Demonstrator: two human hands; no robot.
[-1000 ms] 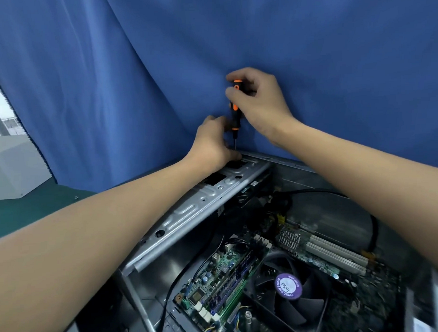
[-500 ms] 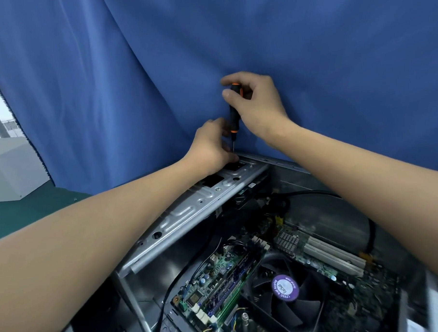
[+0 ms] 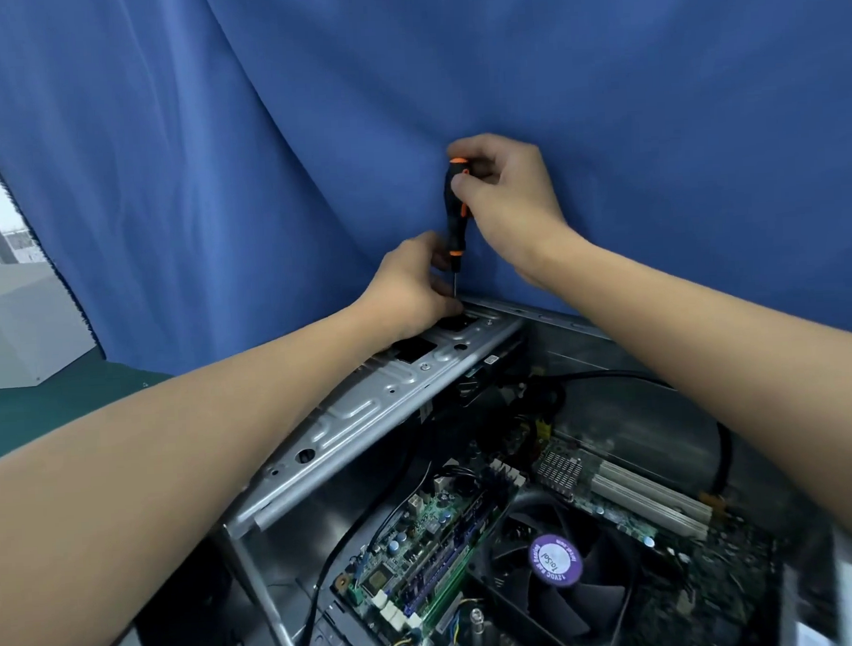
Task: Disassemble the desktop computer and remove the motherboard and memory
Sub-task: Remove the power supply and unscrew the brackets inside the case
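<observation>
Head camera, looking forward and down over two bare forearms that reach into an open desktop computer case [image 3: 585,325].

The right hand [image 3: 504,207] is raised in front of a blue curtain [image 3: 259,134]. Its fingers and thumb are curled round the top of a black and orange screwdriver [image 3: 455,209], which stands nearly upright. The thin shaft points down to the far end of a grey metal bracket [image 3: 369,413] that crosses the top of the case.

The left hand [image 3: 408,289] rests on that same end of the bracket, just beside the shaft. Its fingers are curled with the tips gathered at the screwdriver's tip (whether they pinch a screw or only steady the shaft cannot be told, as the hand hides the spot).

Below the bracket, inside the case, the green motherboard [image 3: 424,542] lies flat on the case floor, in place. The memory [image 3: 442,573] sits in long slots along the board's near left part, beside a black fan [image 3: 554,561] with a round purple label. Past the fan are a small finned heatsink [image 3: 560,468] and white expansion slots [image 3: 636,494]. A black cable [image 3: 723,456] curves down the right inner wall.

The case stands on a dark green table [image 3: 52,412]. At far left, past the curtain's edge, sits a pale grey box [image 3: 19,330].
</observation>
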